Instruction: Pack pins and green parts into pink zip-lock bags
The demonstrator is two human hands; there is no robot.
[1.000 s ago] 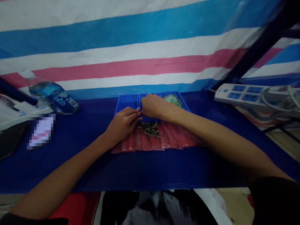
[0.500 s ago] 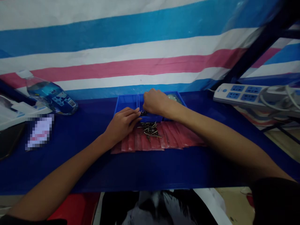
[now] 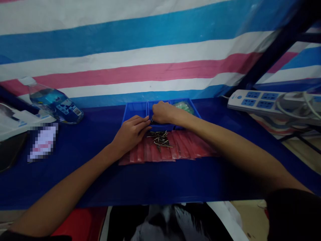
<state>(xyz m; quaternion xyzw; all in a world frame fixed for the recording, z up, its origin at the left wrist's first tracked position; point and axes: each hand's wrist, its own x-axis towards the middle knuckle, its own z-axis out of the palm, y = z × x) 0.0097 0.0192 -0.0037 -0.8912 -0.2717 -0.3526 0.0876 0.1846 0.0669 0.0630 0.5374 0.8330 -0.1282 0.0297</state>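
My right hand reaches into the middle compartment of a blue divided tray. Its fingers are curled down and closed, and the fingertips are hidden, so what they hold cannot be seen. Over the tray's front left part lies my left hand, thumb and fingers drawn together near the compartment's front corner. Small dark pieces show between the two hands. In front of the tray, a loose pile of thin metal screws or bits rests on a row of overlapping red plastic packets.
The tray's right compartment holds clear bags with greenish contents. A bottle of blue liquid leans at the left, near a white power strip. Another power strip with cables is at the right. A striped sheet hangs behind the blue table.
My right hand has shifted slightly down and toward me within the middle compartment, uncovering more of the greenish bags. My left hand, the metal pile and the packets stay in place.
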